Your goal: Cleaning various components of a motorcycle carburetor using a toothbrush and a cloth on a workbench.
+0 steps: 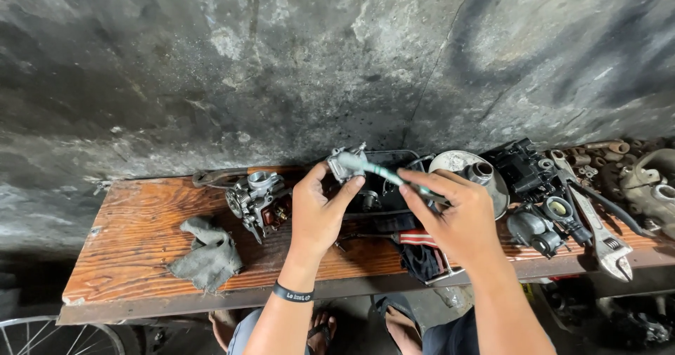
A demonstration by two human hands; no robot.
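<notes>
We hold a small metal carburetor part [344,164] pinched in our left hand [318,211] above the wooden bench [133,235]; our right hand [457,218] grips a teal-handled tool [383,174], its long axis running leftward into the part

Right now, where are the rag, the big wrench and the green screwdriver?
rag [208,256], head view, middle of the cloth.
big wrench [596,230], head view, its handle.
green screwdriver [376,170], head view, its shaft.

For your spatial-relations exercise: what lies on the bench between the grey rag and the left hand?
In the head view, a metal carburetor sits between the grey rag and the left hand.
</notes>
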